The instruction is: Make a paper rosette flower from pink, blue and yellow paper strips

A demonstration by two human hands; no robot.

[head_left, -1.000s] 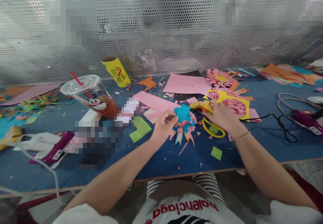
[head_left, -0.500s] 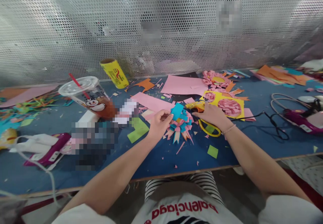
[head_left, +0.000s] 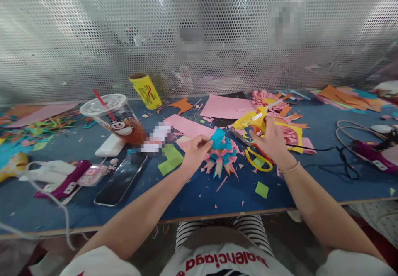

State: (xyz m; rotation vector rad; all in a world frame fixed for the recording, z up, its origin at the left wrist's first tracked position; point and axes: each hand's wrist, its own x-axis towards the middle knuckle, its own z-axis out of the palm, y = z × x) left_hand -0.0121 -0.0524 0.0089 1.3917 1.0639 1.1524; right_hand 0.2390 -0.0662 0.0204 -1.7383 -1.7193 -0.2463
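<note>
My left hand (head_left: 198,151) pinches a blue paper strip (head_left: 218,137) above a blue and pink paper rosette (head_left: 220,156) with pointed tails. My right hand (head_left: 270,137) is wrapped round a yellow glue gun (head_left: 253,119), whose nozzle points left toward the blue strip. Beneath that hand lie scissors with yellow-edged handles (head_left: 258,161), their blades partly under the glue gun. Behind the right hand, a yellow sheet (head_left: 297,138) carries pink curled paper, partly hidden by the hand. A pink rosette (head_left: 264,98) lies farther back.
At the left are a plastic cup (head_left: 121,120) with a red straw, a phone (head_left: 121,179), a purple power strip (head_left: 66,182) and white cables. A yellow roll (head_left: 146,91) stands by the perforated metal screen. Pink sheets (head_left: 225,106) and scraps cover the middle back.
My right hand has lifted the yellow glue gun off the table near the scissors. My left hand keeps its pinch on the blue strip, which is tilted slightly differently.
</note>
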